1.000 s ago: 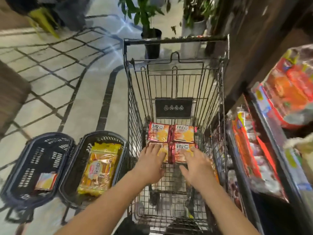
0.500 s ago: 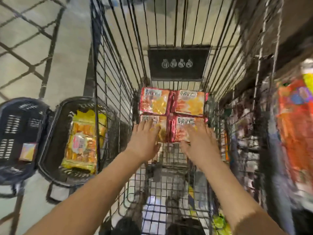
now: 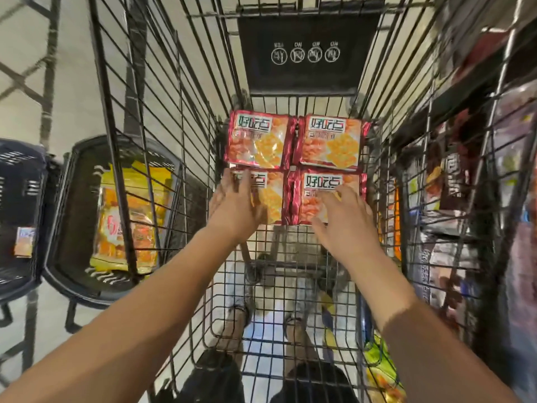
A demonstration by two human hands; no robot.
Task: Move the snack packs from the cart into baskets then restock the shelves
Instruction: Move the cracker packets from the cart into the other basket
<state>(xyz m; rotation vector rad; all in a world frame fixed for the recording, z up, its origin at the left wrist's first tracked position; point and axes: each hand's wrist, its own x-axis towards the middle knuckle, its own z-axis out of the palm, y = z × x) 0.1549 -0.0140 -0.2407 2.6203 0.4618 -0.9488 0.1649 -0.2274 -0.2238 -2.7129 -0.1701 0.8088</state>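
Observation:
Several red snack packs lie in a block at the far end of the wire cart (image 3: 180, 141). The far left pack (image 3: 257, 141) and far right pack (image 3: 331, 142) lie untouched. My left hand (image 3: 236, 203) rests flat on the near left pack (image 3: 271, 196), fingers straight. My right hand (image 3: 344, 216) lies on the near right pack (image 3: 322, 187), fingers spread and slightly bent over its near edge. A dark basket (image 3: 72, 228) on the floor left of the cart holds a yellow-orange snack pack (image 3: 128, 225).
A second dark basket (image 3: 17, 216) at the far left holds one small pack (image 3: 24, 241). Shelves (image 3: 453, 199) stocked with packaged snacks run along the cart's right side. A black sign (image 3: 308, 50) hangs on the cart's far wall. Tiled floor lies to the left.
The view has dropped closer into the cart. Both hands have slid further forward onto the two near red packs.

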